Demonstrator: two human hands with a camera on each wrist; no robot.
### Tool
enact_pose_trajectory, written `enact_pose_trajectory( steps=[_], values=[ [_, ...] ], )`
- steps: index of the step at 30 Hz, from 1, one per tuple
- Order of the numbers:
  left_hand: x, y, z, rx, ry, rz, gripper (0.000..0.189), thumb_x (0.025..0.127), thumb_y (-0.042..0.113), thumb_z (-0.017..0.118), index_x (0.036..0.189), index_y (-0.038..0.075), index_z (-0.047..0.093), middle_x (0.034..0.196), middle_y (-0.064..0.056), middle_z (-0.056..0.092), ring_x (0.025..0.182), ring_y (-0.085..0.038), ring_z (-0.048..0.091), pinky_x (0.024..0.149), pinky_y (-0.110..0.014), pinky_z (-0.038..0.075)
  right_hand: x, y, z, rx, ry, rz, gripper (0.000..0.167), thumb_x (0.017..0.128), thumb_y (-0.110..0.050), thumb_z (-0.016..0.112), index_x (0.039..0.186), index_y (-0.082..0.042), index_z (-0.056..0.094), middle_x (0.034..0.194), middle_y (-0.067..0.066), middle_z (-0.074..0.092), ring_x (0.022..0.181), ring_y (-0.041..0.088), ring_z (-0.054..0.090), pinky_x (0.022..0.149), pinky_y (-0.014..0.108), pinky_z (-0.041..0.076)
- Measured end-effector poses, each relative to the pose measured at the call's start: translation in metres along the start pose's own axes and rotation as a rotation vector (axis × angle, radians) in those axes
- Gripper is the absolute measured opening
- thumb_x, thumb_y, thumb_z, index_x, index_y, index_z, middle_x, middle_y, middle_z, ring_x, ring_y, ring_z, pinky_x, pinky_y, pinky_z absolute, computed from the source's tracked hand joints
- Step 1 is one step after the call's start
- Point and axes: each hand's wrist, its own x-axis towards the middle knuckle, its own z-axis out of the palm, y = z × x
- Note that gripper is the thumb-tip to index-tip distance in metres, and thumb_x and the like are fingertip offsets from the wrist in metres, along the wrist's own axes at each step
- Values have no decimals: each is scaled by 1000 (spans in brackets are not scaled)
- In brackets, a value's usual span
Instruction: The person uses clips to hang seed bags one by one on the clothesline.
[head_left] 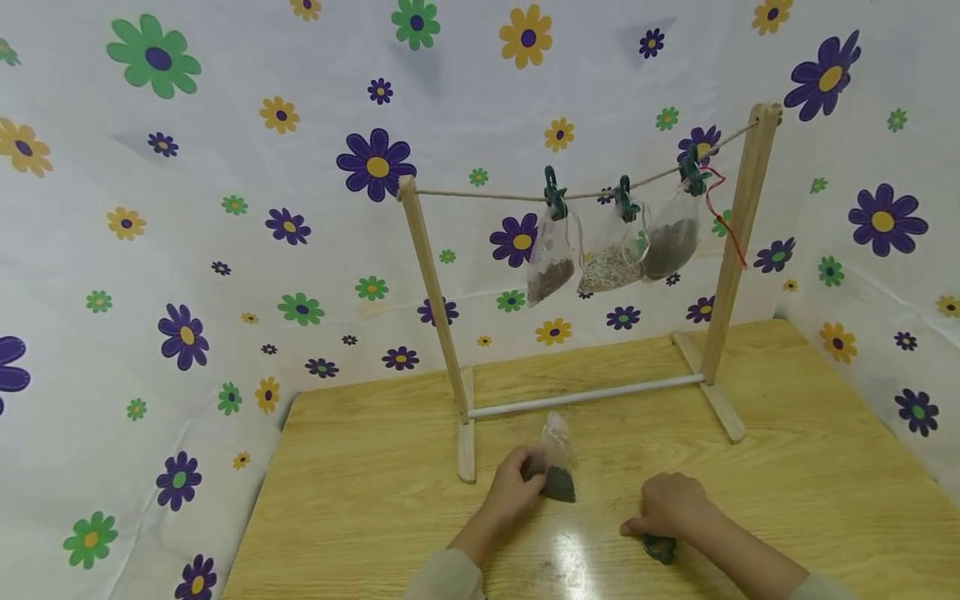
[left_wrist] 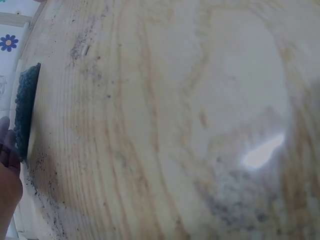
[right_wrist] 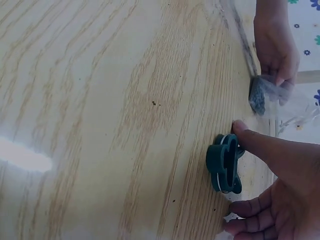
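A small sheer pouch [head_left: 558, 483] with dark granules in its bottom stands on the wooden table, its gathered top pointing up. My left hand [head_left: 517, 483] pinches its left side between thumb and fingers. In the left wrist view, the pouch's dark lower part [left_wrist: 27, 110] shows at the far left edge. My right hand [head_left: 675, 504] is low over the table around a dark green plastic clip [head_left: 660, 547]. From the right wrist, the clip lies between my thumb [right_wrist: 255, 142] and spread fingers [right_wrist: 255, 220], the thumb right at its edge.
Behind my hands stands a wooden frame [head_left: 731, 242] with a cord [head_left: 480, 197] strung across. Three filled sheer pouches [head_left: 611, 265] hang from it by green clips [head_left: 555, 193]. A red string [head_left: 720, 218] dangles at the right. Dark crumbs [left_wrist: 240, 200] dot the table [head_left: 360, 467].
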Motion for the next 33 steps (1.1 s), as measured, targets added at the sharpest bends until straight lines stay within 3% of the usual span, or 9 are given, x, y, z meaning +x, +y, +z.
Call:
enact_pose_trajectory(
  steps=[4, 9, 15, 19, 23, 28, 33],
  values=[
    [0, -3, 1, 4, 6, 19, 27, 92, 19, 60, 114, 5, 59, 111, -7, 60, 106, -24, 56, 90, -36, 46, -1, -1, -3, -12, -39, 17, 56, 75, -56, 70, 50, -13, 44, 51, -4, 40, 45, 8, 35, 44, 19, 27],
    [2, -4, 4, 21, 50, 43, 22, 93, 24, 61, 105, 6, 62, 104, -5, 64, 98, -20, 58, 85, -31, 48, 0, -1, -3, 65, -62, 4, 48, 79, -44, 73, 53, -12, 47, 55, -2, 45, 48, 9, 40, 45, 19, 32],
    [4, -6, 7, -11, 111, 41, 17, 90, 23, 65, 94, 6, 66, 92, -2, 66, 86, -9, 58, 77, -23, 48, 5, -1, -3, 181, -70, 14, 45, 69, -31, 80, 52, -14, 42, 54, -3, 42, 48, 9, 35, 45, 21, 28],
    [3, -5, 9, -52, 139, 24, 16, 88, 22, 67, 90, 6, 68, 88, -2, 68, 82, -6, 58, 74, -21, 48, 8, 1, -7, 284, -76, -59, 44, 66, -25, 80, 51, -15, 41, 50, -5, 38, 44, 7, 32, 42, 19, 26],
    [0, -3, 9, -85, 156, 37, 15, 88, 21, 68, 90, 7, 70, 89, -4, 70, 83, -6, 59, 74, -20, 48, 12, 3, -11, 328, -52, -188, 40, 72, -26, 80, 57, -10, 47, 49, -7, 36, 43, 4, 28, 41, 19, 25],
    [-4, -2, 7, -29, 221, 151, 12, 88, 20, 67, 89, 8, 69, 88, -3, 69, 81, -5, 60, 72, -21, 50, 20, 3, -18, 292, 22, -295, 38, 75, -32, 79, 80, -5, 53, 63, -4, 46, 52, 5, 38, 49, 22, 35],
    [-6, 0, 5, 55, 372, 289, 9, 86, 18, 68, 87, 9, 68, 85, -2, 65, 79, -7, 59, 69, -23, 51, 26, -1, -31, 253, 62, -400, 37, 76, -33, 78, 80, -8, 51, 65, -6, 46, 55, 4, 38, 54, 22, 36]
  ],
)
